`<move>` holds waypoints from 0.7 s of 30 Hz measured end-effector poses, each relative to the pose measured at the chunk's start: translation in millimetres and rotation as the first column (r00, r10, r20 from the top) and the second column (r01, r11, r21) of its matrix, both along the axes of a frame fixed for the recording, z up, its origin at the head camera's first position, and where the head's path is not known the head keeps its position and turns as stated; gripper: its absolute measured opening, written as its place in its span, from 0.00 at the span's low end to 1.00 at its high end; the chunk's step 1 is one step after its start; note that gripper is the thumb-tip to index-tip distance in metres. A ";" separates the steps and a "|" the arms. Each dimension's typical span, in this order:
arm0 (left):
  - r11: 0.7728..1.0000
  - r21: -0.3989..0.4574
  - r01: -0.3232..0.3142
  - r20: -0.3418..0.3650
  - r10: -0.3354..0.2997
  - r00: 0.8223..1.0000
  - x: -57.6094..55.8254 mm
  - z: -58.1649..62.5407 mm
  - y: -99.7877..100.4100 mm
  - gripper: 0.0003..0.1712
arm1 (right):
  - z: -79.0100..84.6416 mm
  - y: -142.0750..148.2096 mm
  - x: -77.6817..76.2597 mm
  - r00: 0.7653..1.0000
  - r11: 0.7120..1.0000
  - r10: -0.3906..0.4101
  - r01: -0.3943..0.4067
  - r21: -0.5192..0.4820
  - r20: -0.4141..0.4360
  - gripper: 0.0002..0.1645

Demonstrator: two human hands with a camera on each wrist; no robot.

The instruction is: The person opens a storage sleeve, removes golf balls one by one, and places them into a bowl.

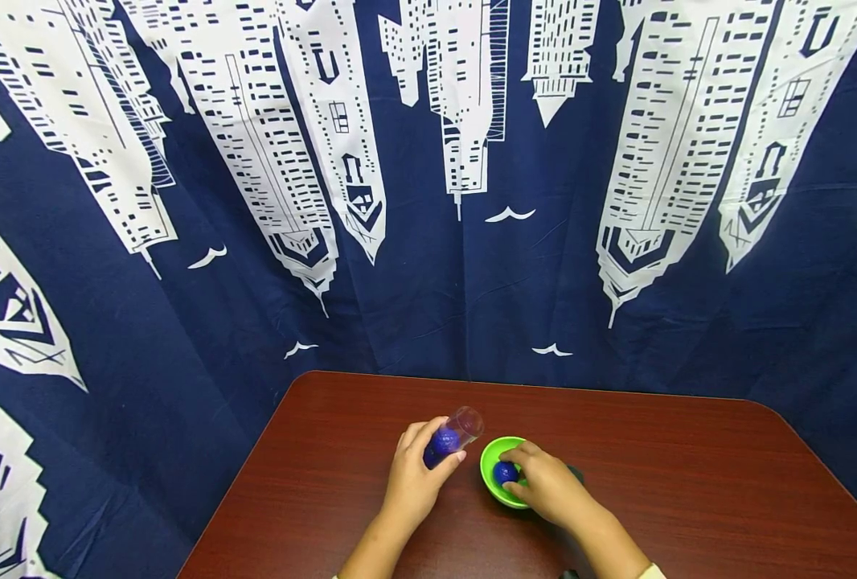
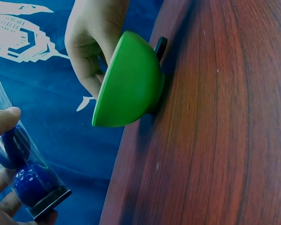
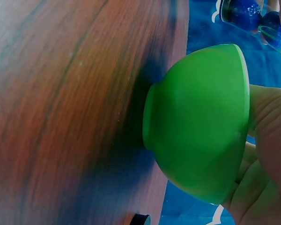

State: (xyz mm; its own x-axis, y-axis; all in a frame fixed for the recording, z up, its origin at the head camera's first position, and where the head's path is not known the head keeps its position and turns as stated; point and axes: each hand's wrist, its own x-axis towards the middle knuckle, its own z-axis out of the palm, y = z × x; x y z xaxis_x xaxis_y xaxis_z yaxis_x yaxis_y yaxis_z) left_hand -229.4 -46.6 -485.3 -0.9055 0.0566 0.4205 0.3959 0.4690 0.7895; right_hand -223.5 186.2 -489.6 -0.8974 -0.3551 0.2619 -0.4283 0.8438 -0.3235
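Observation:
My left hand (image 1: 412, 476) grips a clear tube (image 1: 469, 421) with a black end cap (image 2: 51, 202), tilted above the table. Two blue golf balls, one of them the lower ball (image 2: 35, 182), sit inside it. To the right, a green bowl (image 1: 488, 476) stands upright on the table. My right hand (image 1: 547, 485) reaches over its rim, thumb and fingers pinching a blue golf ball (image 1: 504, 472) inside. In both wrist views the bowl's wall hides that ball and my right fingertips.
The reddish-brown wooden table (image 1: 689, 466) extends to both sides. A dark object (image 1: 576, 474) lies partly hidden behind my right hand. Another small black object (image 1: 568, 574) shows at the bottom edge. Behind hangs a navy cloth (image 1: 428, 322) with white buildings.

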 end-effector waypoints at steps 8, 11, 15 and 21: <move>1.000 -0.011 0.005 0.004 -0.005 1.000 0.6 1.3 -0.1 0.30 | 0.7 -2.4 0.9 1.000 1.000 0.008 -0.009 -0.018 -0.003 0.24; 1.000 -0.016 0.010 0.006 -0.010 1.000 1.2 1.3 0.2 0.30 | 0.0 -2.8 1.1 1.000 1.000 0.009 -0.009 -0.015 -0.014 0.24; 1.000 -0.018 0.012 0.008 -0.012 1.000 1.5 0.2 0.6 0.30 | -0.5 -3.5 1.4 1.000 1.000 0.005 -0.005 -0.016 -0.017 0.24; 1.000 -0.020 0.012 0.003 -0.012 1.000 0.9 -0.8 1.9 0.30 | -0.3 -1.6 1.8 1.000 0.999 0.004 -0.004 -0.032 -0.025 0.24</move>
State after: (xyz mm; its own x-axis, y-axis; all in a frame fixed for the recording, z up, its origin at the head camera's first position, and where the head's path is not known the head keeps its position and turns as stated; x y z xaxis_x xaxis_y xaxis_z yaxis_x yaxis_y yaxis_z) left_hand -228.5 -44.7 -486.1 -0.9060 0.0762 0.4164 0.3994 0.4799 0.7812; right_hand -221.7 184.6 -490.0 -0.8891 -0.3497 0.2953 -0.4398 0.8313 -0.3399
